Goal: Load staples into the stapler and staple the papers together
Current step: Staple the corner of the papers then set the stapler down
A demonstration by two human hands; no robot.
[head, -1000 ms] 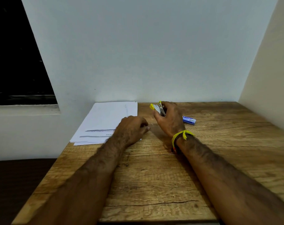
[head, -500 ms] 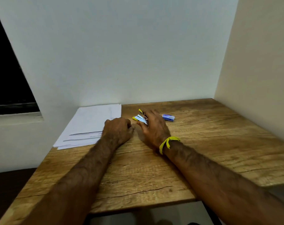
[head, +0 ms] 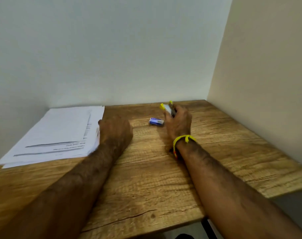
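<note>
Wooden table point(head: 146, 178) underneath, papers point(head: 57, 133) stacked just left of the left hand point(head: 114, 131), its curled fingers touching their edge. Right hand point(head: 178, 123) clamped on the yellow stapler point(head: 167, 107), staple box point(head: 156, 121) just beside its thumb.

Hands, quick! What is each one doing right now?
Left hand: curled closed, resting on the edge of the papers, gripping nothing that shows.
Right hand: closed around the yellow stapler.

Plain room corner, likely home or office: wooden desk point(head: 146, 178) against bare walls point(head: 129, 49), printed papers point(head: 60, 133).
</note>
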